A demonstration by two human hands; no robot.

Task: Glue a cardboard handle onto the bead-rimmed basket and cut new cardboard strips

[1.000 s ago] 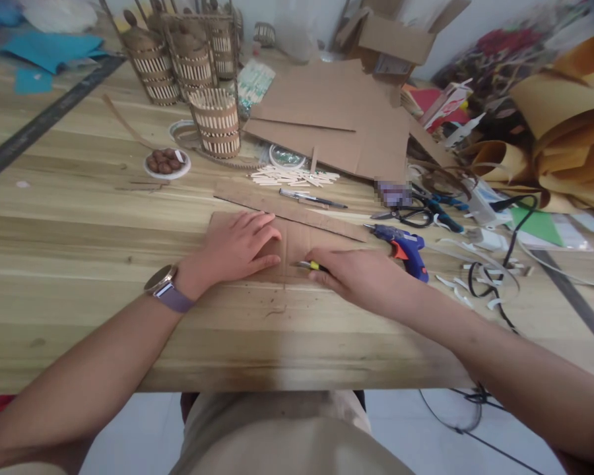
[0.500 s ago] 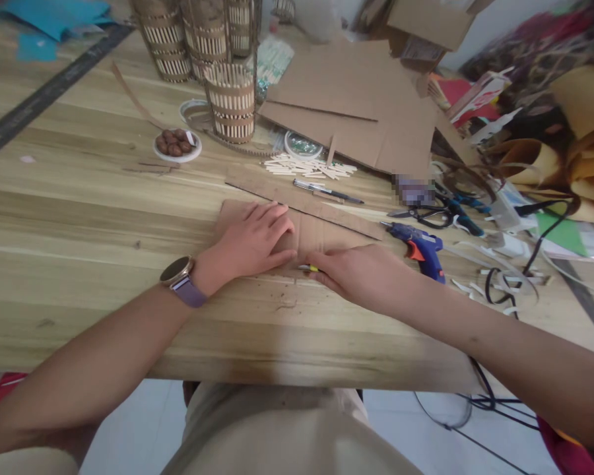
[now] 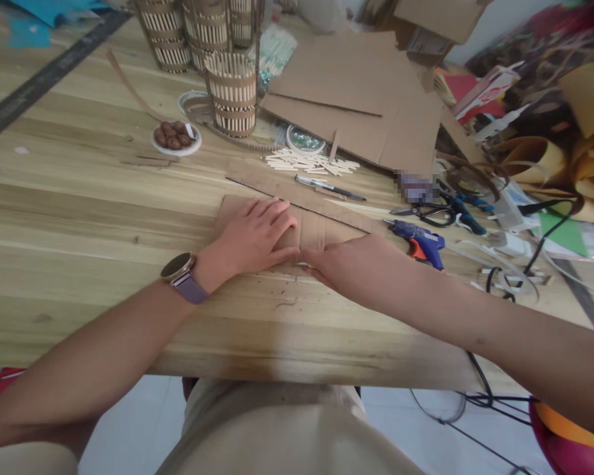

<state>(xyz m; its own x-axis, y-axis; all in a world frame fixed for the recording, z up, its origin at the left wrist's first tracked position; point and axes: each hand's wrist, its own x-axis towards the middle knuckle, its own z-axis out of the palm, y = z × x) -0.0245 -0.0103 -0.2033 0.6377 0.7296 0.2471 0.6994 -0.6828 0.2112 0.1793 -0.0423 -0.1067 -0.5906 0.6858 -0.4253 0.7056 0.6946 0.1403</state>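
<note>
My left hand (image 3: 262, 232) lies flat with its fingers spread on a piece of brown cardboard (image 3: 313, 231), pressing it to the table. The wrist bears a watch. My right hand (image 3: 344, 264) is closed round a utility knife (image 3: 305, 265), of which only a bit of yellow and a pale metallic tip show; the rest is hidden in the fist. The tip is at the cardboard's near edge, close to my left thumb. A narrow cardboard strip (image 3: 297, 196) lies along the far side of the piece. Small brown scraps (image 3: 283, 297) are scattered just in front.
A blue glue gun (image 3: 418, 239) and black-handled scissors (image 3: 433, 212) lie right of my hands. Beyond are a pen (image 3: 329, 188), loose white sticks (image 3: 297, 161), a bowl of brown balls (image 3: 177, 146), a stick-sided cylinder (image 3: 232, 95) and large cardboard sheets (image 3: 346, 86). Cables hang at the right.
My right hand has shifted slightly up and left, nearer my left thumb, and less of the yellow knife shows. My left hand stays on the cardboard. The whole view has moved slightly.
</note>
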